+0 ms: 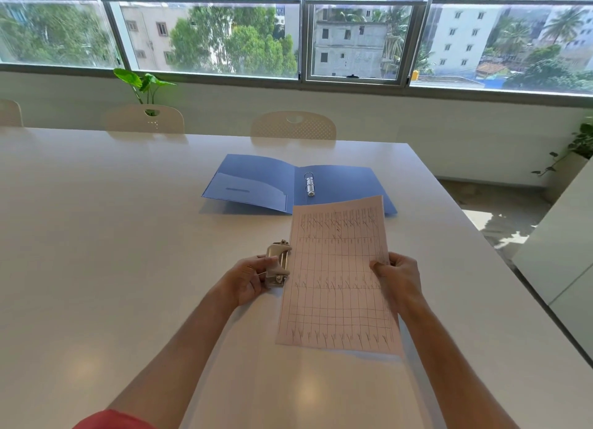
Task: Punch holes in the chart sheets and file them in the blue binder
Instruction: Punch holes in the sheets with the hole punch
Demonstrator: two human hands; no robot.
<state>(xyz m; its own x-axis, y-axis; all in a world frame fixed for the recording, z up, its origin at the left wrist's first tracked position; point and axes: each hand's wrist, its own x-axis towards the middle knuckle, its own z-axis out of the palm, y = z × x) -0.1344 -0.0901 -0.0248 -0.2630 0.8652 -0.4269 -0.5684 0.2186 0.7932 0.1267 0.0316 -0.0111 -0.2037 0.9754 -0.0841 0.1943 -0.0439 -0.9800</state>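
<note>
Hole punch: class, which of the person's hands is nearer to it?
Left. The left hand grips the hole punch itself, at the chart sheet's left edge. The right hand pinches the sheet's right edge, across the sheet from the punch.

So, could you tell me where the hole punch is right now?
The hole punch is held in the left hand, against the chart sheet's left edge, nearer than the blue binder.

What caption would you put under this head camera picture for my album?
Left hand grips a hole punch at the chart sheet's edge, right hand holds the sheet, blue binder open behind.
</note>
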